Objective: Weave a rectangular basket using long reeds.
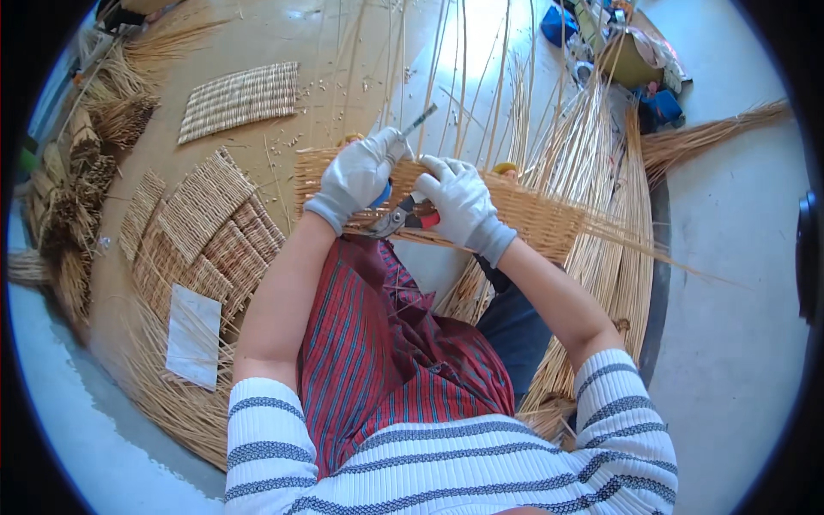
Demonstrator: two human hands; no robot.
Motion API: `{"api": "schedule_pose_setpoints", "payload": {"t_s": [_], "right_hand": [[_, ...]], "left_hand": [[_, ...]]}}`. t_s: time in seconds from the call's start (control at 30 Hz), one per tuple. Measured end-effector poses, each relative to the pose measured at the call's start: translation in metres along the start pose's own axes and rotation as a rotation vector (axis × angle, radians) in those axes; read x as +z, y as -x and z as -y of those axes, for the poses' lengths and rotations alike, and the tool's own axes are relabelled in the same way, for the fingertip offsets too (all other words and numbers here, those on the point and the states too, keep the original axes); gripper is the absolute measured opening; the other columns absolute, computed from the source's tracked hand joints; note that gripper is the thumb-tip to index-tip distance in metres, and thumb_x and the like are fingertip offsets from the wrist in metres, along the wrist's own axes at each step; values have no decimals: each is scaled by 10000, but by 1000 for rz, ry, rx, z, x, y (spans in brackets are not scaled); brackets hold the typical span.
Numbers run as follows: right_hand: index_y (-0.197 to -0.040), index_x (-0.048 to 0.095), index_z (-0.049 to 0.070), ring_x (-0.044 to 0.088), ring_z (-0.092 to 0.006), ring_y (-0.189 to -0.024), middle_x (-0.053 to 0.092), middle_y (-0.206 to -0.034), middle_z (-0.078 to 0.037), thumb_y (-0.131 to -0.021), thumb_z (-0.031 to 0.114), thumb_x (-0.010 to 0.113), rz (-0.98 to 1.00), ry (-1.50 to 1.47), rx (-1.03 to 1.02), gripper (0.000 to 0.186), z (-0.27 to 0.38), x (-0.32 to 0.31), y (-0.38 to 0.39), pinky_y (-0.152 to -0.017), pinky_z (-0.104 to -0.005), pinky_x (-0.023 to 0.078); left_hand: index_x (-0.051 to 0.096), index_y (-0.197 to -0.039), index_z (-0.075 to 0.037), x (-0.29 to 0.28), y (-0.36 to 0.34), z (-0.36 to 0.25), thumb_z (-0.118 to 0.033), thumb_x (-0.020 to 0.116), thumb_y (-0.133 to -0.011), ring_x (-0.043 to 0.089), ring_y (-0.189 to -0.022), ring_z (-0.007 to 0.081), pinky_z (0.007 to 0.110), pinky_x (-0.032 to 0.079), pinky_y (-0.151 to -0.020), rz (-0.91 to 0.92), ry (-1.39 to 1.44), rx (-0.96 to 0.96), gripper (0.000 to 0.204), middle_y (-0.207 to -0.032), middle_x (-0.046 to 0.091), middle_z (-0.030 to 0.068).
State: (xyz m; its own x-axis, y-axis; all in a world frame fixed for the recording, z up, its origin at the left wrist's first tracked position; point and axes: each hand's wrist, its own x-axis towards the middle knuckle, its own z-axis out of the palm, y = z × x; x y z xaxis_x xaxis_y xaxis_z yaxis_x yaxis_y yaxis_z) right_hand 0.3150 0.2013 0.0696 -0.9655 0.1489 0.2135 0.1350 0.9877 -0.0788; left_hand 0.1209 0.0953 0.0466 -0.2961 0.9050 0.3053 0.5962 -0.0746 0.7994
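Observation:
A narrow woven panel of pale cane (pixel 536 215) lies crosswise above my lap, long loose strands standing out from its top and right end. My left hand (pixel 360 172), in a white glove, is closed at its upper edge on a thin strip (pixel 421 118) with a dark greenish end. Part of a blue object (pixel 384 193) shows beside that hand, mostly hidden. Pruning shears (pixel 422 219) with red-and-black handles lie across the panel, with my gloved right hand (pixel 455 202) closed on them.
Woven mats (pixel 210 206) and a pale sheet (pixel 193 330) lie on the left of the work surface (pixel 343 69). Bundles of dry stalks (pixel 86 163) line the left edge. Long loose reeds (pixel 631 300) spread on the right; blue items and bags (pixel 661 107) sit upper right.

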Motion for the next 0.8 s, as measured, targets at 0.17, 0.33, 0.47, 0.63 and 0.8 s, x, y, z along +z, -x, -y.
{"api": "schedule_pose_setpoints", "payload": {"t_s": [0.17,0.33,0.47,0.63,0.8], "right_hand": [[-1043,637,127,569,-355,-1213,583,-1314,-172,-746,217,745,61,0,-17,329,0,-4,-5,-1025,-488,427],[-1086,649,134,406,-387,-1403,507,-1444,-199,-686,218,774,-32,103,-33,428,38,-7,30,-1177,-578,274],[-910,678,209,607,-259,-1125,668,-1037,-34,-668,181,758,299,-224,-139,257,88,-21,120,-1015,-429,436],[-1006,636,112,687,-253,-711,663,-800,-81,-843,261,782,-63,-622,603,264,100,-42,248,-651,-364,549],[-947,626,45,644,-178,-539,661,-692,-59,-975,292,666,-399,-1418,1399,251,76,-39,302,-535,-314,561]], "left_hand": [[624,-1079,-34,-10,1,0,-179,548,-1020,666,-878,373,382,501,-817,36,-27,31,174,-927,688,202],[639,-1210,-76,17,35,-5,-221,524,-1038,672,-985,407,441,541,-798,-103,-169,51,253,-1038,698,228],[590,-1317,-2,78,98,-21,44,474,-988,649,-1125,220,328,493,-1013,45,410,-66,353,-1221,693,144],[573,-1079,-75,125,130,-56,-356,458,-1083,616,-572,125,279,518,-536,130,910,-370,304,-827,703,83],[589,-1082,-36,132,51,-75,-394,485,-1065,626,-570,153,325,542,-502,14,1184,-586,373,-854,701,132]]}}
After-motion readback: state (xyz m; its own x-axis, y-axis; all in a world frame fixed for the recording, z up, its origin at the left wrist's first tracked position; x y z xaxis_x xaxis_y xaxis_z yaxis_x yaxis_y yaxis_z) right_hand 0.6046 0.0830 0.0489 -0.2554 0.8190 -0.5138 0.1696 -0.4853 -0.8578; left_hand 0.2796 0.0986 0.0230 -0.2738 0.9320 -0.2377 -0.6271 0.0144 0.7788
